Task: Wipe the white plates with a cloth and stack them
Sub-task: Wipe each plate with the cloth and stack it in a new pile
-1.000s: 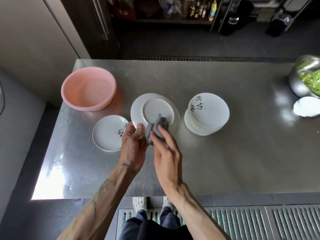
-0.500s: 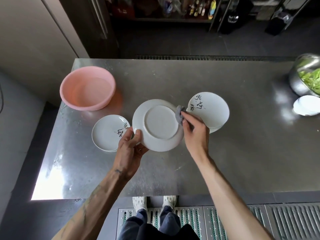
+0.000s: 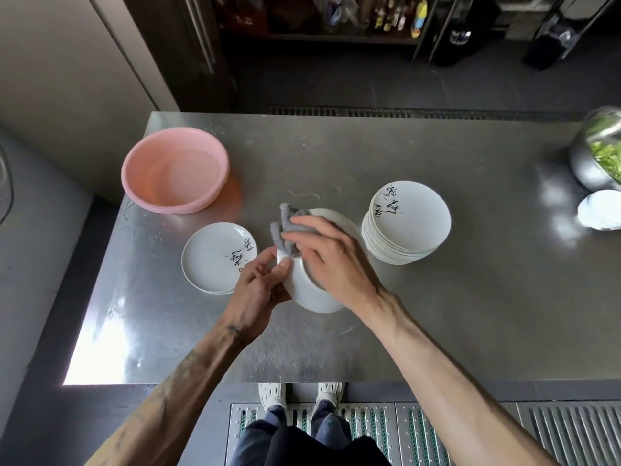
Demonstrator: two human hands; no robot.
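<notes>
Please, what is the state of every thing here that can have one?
held plate: tilted, in hand.
grey cloth: bunched, pressed on the held plate.
left hand: grips the held plate's rim.
right hand: presses the grey cloth.
right stack: tall, face up.
left stack: low, face up.
pink basin: upright.
metal bowl: holds greens.

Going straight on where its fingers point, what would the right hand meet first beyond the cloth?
Likely the round pink plastic basin: the right hand, pressing the grey cloth on the white plate, points far-left. Height is unclear.
</notes>
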